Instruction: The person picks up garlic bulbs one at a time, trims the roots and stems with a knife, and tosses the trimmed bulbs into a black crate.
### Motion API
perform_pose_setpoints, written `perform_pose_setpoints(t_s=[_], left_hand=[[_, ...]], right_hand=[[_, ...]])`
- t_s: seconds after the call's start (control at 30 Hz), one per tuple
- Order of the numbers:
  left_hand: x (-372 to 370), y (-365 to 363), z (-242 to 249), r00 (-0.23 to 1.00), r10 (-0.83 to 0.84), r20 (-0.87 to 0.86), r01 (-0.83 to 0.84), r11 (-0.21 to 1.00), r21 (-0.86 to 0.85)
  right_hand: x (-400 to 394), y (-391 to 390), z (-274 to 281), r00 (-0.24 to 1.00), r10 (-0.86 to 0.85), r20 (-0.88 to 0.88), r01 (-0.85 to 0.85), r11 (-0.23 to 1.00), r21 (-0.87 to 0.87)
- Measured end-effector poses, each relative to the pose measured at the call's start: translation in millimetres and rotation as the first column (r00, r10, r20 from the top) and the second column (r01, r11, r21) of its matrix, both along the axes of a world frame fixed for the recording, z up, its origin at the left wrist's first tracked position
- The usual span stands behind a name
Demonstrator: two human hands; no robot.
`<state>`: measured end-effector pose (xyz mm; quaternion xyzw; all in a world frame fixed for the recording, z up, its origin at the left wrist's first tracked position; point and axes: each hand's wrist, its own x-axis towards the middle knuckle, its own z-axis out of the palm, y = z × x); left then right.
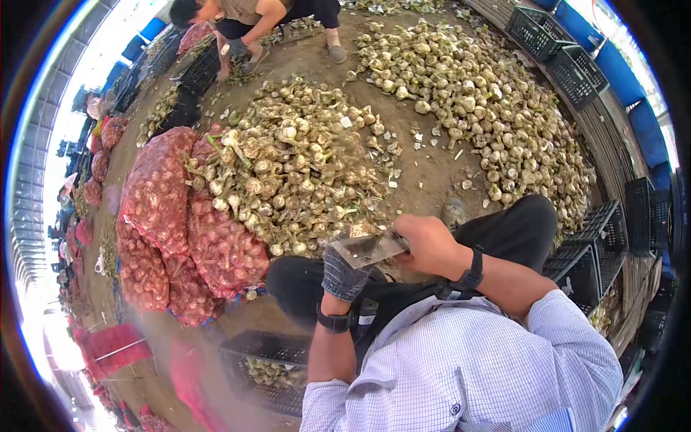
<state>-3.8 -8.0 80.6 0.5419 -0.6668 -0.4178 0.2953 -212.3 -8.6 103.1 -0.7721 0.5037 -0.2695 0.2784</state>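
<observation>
My right hand (434, 246) is closed round a broad, flat-bladed knife (368, 250) whose blade points left over my lap. My left hand (344, 276), in a grey knit glove, is closed just beneath the blade. A garlic bulb (362, 229) shows above the blade at the gloved fingers, which are partly hidden by the knife. Just ahead of my hands lies a heap of garlic bulbs (295, 162) with stalks, some dirty and some pale.
A second garlic heap (475, 101) spreads at the right. Full red mesh sacks (155, 191) stand at the left. Black crates (270, 347) sit beside me, with more crates (579, 75) along the right. Another person (273, 18) crouches at the far left.
</observation>
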Motion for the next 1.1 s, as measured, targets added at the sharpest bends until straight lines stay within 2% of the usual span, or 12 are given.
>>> perform_pose_setpoints(t_s=[0.1,0.2,0.3,0.37,0.47,0.57,0.67,0.8,0.87,1.0,1.07,1.1], left_hand=[[2,3,-23,0.995,-0.051,-0.083,0.035,0.983,-0.182],[-13,3,25,0.99,-0.134,0.044,0.139,0.982,-0.125],[-17,15,36,0.939,-0.059,-0.339,0.033,0.996,-0.082],[-18,23,17,0.94,-0.041,-0.34,-0.06,0.958,-0.281],[-15,8,-12,0.871,0.101,-0.481,0.013,0.974,0.227],[-36,6,-38,0.968,-0.01,-0.252,0.03,0.997,0.077],[-55,6,-38,0.966,-0.089,-0.245,0.1,0.994,0.034],[-43,6,-53,0.985,-0.053,-0.163,0.027,0.987,-0.156],[-43,9,-46,0.758,0.319,-0.569,-0.077,0.91,0.408],[-24,3,-141,0.845,-0.019,-0.535,0.227,0.918,0.326],[-24,7,-149,0.869,-0.156,-0.469,0.234,0.966,0.111],[-24,3,-134,0.828,-0.13,-0.546,0.275,0.942,0.193]], right_hand=[[-6,1,-10,0.999,0.037,-0.028,-0.037,0.999,0.004],[-11,-1,-17,0.997,0.023,-0.079,-0.014,0.994,0.107],[-30,-15,-58,0.974,-0.058,-0.219,0.112,0.963,0.247],[-71,-13,-124,0.926,-0.027,-0.378,0.145,0.947,0.288],[-54,-14,-84,0.966,-0.252,-0.052,0.257,0.927,0.273],[-42,-18,-58,0.88,-0.302,0.367,-0.01,0.761,0.649],[-21,-9,-68,0.8,-0.195,0.567,-0.061,0.914,0.401],[-23,-8,-37,0.855,-0.294,0.426,0.044,0.861,0.506],[-25,-8,-34,0.92,-0.216,0.326,0.09,0.929,0.36],[-16,-6,-43,0.989,0.088,0.12,-0.081,0.995,-0.064],[-11,-2,-45,0.992,0.093,0.087,-0.087,0.993,-0.076],[-9,0,-45,0.993,0.097,0.071,-0.091,0.993,-0.082]])
